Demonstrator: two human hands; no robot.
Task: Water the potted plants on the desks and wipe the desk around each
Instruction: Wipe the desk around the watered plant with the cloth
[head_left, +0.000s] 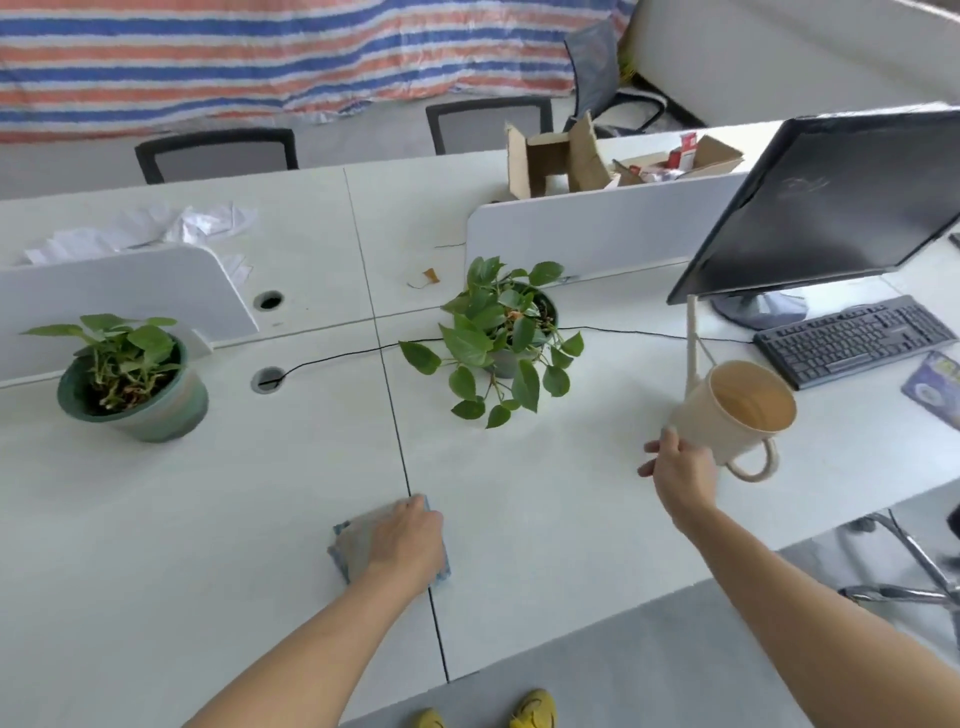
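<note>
A cream watering can (737, 415) with a long thin spout stands on the white desk (545, 545), right of a leafy plant in a dark pot (498, 338). My right hand (680, 473) lies against the can's left side with fingers spread; the can's loop handle is free. My left hand (405, 540) presses flat on a blue-grey cloth (350, 540) at the seam between two desks. A second plant in a green pot (140, 400) stands at the far left.
A monitor (831, 208) and keyboard (852, 338) sit at the right. A black cable (332, 358) runs across the desk past the middle plant. White dividers (597, 228), cardboard boxes (561, 161) and crumpled paper (197, 223) lie behind. A chair base (914, 571) is at the lower right.
</note>
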